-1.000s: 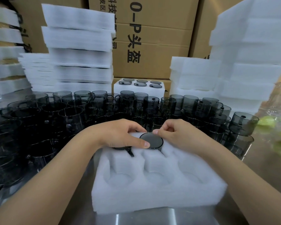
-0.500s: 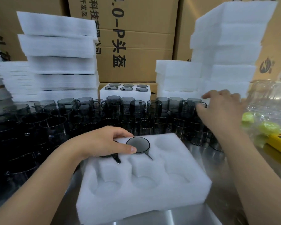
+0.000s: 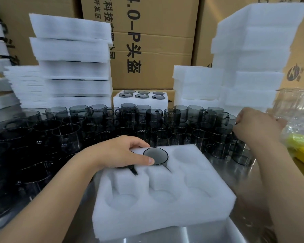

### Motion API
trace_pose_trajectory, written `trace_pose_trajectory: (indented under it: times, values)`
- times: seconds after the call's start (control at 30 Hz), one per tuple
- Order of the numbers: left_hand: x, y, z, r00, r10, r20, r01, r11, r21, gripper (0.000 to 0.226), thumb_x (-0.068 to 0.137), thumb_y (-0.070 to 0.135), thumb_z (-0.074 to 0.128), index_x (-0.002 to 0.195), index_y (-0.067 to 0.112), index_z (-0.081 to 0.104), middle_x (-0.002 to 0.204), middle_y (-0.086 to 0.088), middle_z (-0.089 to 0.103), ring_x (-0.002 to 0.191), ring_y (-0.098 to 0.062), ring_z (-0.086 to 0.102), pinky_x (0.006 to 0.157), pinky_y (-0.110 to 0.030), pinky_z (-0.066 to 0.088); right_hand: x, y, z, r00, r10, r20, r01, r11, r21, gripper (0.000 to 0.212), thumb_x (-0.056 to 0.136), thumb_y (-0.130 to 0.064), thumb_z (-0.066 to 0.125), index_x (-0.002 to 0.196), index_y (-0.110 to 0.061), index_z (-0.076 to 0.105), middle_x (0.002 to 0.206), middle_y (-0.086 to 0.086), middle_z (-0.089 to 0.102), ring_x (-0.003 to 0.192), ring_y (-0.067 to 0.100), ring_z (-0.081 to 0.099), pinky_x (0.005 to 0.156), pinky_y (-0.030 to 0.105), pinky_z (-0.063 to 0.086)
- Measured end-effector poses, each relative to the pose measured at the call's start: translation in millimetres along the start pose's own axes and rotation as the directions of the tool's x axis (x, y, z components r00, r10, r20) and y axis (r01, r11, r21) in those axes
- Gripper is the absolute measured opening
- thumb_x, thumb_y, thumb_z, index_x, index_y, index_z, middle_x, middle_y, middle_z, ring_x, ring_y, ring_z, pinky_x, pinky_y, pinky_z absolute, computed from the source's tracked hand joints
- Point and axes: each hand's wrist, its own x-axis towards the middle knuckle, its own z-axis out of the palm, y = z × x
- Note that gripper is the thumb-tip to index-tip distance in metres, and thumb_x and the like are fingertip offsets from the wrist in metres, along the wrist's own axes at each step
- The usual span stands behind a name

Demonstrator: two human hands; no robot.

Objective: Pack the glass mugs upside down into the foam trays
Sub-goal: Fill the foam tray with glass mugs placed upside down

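Inverted mug (image 3: 155,156) sits in the 12 o'clock pocket of the foam tray (image 3: 165,199); left hand (image 3: 119,151) curves over the 11 o'clock pocket, thumb touching that mug, grip unclear; right hand (image 3: 256,127), blurred, curls among loose mugs (image 3: 195,111) at 2 o'clock, hold unclear.

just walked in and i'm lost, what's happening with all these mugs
A person is packing dark glass mugs upside down into a foam tray. The left hand lies over a first mug in the back-left pocket, thumb against a second mug in the back-middle pocket. The right hand reaches into the loose mugs on the right; it is blurred, so its grip is unclear. The other four pockets are empty. A full tray stands behind the mugs.
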Motion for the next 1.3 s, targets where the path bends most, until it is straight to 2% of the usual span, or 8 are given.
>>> trace_pose_trajectory:
  times: [0.17, 0.33, 0.47, 0.7, 0.87, 0.97, 1.13, 1.3]
  values:
    - [1, 1, 0, 1.0, -0.019, -0.012, 0.02, 1.0, 0.024, 0.054, 0.051, 0.063, 0.075, 0.101, 0.044, 0.065, 0.099, 0.026, 0.069, 0.092, 0.004, 0.065, 0.092, -0.027, 0.051, -11, -16, -15, 0.966, -0.158, -0.204, 0.237, 0.852, 0.466, 0.023, 0.075, -0.001, 0.053, 0.069, -0.023, 0.054, 0.081, -0.001, 0.058, 0.083, 0.027, 0.053, 0.089, 0.041, 0.042]
    - [0, 1, 0, 0.999, -0.009, -0.044, 0.011, 0.998, 0.061, 0.061, 0.058, 0.06, 0.076, 0.113, 0.049, 0.054, 0.113, 0.023, 0.061, 0.104, 0.007, 0.058, 0.095, -0.02, 0.046, -39, -49, -10, 0.921, -0.384, -0.07, 0.272, 0.504, 0.819, 0.032, 0.079, -0.003, 0.069, 0.063, -0.023, 0.05, 0.065, -0.004, 0.06, 0.059, 0.013, 0.053, 0.057, 0.016, 0.041]
    - [1, 3, 5, 0.993, 0.058, -0.104, -0.058, 0.998, 0.012, 0.084, 0.063, 0.051, 0.081, 0.136, 0.041, 0.041, 0.117, 0.025, 0.057, 0.111, 0.008, 0.053, 0.099, -0.021, 0.043, -64, -70, -1, 0.807, -0.584, -0.084, 0.328, 0.326, 0.887, 0.038, 0.079, -0.001, 0.07, 0.062, -0.029, 0.05, 0.079, 0.01, 0.066, 0.077, 0.029, 0.062, 0.076, 0.038, 0.049]
    - [8, 7, 22, 0.92, 0.211, -0.331, -0.251, 0.965, -0.081, 0.111, 0.066, 0.039, 0.083, 0.148, 0.04, 0.009, 0.107, 0.015, 0.065, 0.104, 0.003, 0.06, 0.095, -0.022, 0.044, -82, -77, 9, 0.59, -0.745, -0.311, 0.593, 0.139, 0.793, 0.033, 0.08, 0.009, 0.064, 0.069, -0.019, 0.05, 0.081, -0.003, 0.059, 0.082, 0.017, 0.056, 0.079, 0.027, 0.045]
    - [10, 6, 23, 0.849, 0.259, -0.46, -0.325, 0.943, -0.068, 0.089, 0.059, 0.045, 0.082, 0.132, 0.045, 0.031, 0.097, 0.009, 0.065, 0.091, 0.003, 0.063, 0.084, -0.021, 0.047, -86, -78, 6, 0.493, -0.734, -0.467, 0.753, 0.09, 0.652, 0.028, 0.073, 0.015, 0.065, 0.069, -0.01, 0.054, 0.083, -0.001, 0.059, 0.085, 0.02, 0.053, 0.077, 0.029, 0.043]
    - [10, 9, 25, 0.814, 0.263, -0.519, -0.365, 0.926, -0.102, 0.069, 0.05, 0.051, 0.077, 0.107, 0.042, 0.039, 0.093, 0.01, 0.067, 0.078, 0.002, 0.063, 0.076, -0.016, 0.046, -88, -77, 4, 0.556, -0.677, -0.482, 0.729, 0.119, 0.674, 0.019, 0.071, -0.001, 0.07, 0.078, -0.013, 0.057, 0.097, -0.004, 0.053, 0.096, 0.011, 0.051, 0.087, 0.016, 0.038]
    - [7, 10, 25, 0.782, 0.318, -0.537, -0.407, 0.912, -0.052, 0.06, 0.06, 0.026, 0.083, 0.095, 0.038, 0.036, 0.094, 0.013, 0.063, 0.08, 0.004, 0.061, 0.072, -0.013, 0.047, -87, -76, 4, 0.636, -0.678, -0.368, 0.63, 0.181, 0.755, 0.059, 0.064, -0.031, 0.079, 0.109, -0.042, 0.042, 0.114, -0.012, 0.044, 0.111, 0.003, 0.045, 0.092, 0.014, 0.038]
    - [3, 12, 25, 0.78, 0.358, -0.513, -0.389, 0.92, 0.051, 0.058, 0.062, 0.018, 0.079, 0.09, 0.038, 0.033, 0.09, 0.015, 0.062, 0.082, 0.006, 0.057, 0.07, -0.011, 0.044, -87, -75, 9, 0.617, -0.729, -0.297, 0.61, 0.203, 0.766, 0.081, 0.06, -0.043, 0.084, 0.126, -0.042, 0.036, 0.119, -0.014, 0.043, 0.113, -0.003, 0.043, 0.092, 0.005, 0.031]
